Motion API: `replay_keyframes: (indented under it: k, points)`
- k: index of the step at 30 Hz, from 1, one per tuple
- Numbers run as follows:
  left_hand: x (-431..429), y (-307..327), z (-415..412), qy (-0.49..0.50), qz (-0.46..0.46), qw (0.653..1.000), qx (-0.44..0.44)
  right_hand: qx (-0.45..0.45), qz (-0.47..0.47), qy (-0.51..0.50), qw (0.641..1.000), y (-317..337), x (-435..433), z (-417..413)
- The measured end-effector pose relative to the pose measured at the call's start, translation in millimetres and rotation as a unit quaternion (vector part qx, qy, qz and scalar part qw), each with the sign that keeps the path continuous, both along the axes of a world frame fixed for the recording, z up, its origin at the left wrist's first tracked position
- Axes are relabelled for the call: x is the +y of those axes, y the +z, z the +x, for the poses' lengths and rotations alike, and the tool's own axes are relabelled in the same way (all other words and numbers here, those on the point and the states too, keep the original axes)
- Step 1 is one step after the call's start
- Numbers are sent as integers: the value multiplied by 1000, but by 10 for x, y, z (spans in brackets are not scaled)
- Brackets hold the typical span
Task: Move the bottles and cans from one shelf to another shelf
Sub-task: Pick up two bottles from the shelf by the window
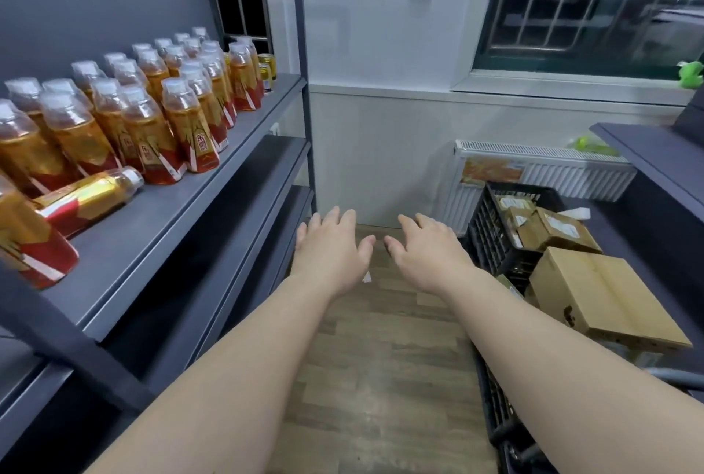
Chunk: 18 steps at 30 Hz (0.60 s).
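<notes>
Two hands free: left hand and right hand extended over the floor, fingers relaxed, spread, holding nothing. Bottles stand in rows on the grey shelf at left; one bottle lies toppled; cans at far end.

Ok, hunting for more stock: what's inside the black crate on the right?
Labelled cardboard boxes fill the top of the black crate; a bigger cardboard box hides its near corner, and anything beneath them is hidden.
</notes>
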State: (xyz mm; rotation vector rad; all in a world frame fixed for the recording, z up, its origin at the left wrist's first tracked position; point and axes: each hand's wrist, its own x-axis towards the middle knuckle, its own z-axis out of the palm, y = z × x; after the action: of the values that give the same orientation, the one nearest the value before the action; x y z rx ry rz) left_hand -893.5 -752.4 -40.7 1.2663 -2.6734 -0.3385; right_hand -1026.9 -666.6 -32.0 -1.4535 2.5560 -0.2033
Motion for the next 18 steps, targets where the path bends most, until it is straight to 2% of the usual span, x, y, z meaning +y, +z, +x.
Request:
replay_keyframes:
  k: [11,18]
  points:
    - [-778,129,-722,106,-32,994,-8,2,-23,103,994,48,-1115,-963]
    - [-1129,135,-992,144,-35,989,-15,-2,-22,150,988,-13,-1598,-1291]
